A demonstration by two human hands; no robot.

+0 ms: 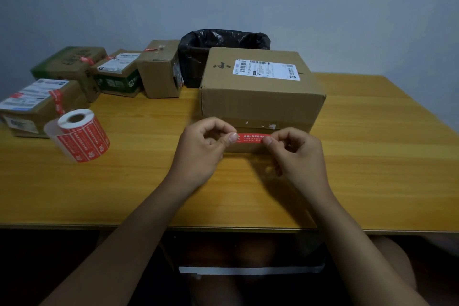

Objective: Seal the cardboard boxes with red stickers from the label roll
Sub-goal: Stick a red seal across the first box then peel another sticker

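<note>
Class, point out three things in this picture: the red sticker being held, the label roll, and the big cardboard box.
red sticker (250, 137): head view, middle of the strip.
label roll (83, 140): head view, red printed side.
big cardboard box (258, 103): head view, front wall.

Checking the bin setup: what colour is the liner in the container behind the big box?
Black, a glossy plastic bag, clearest in the head view.
</note>
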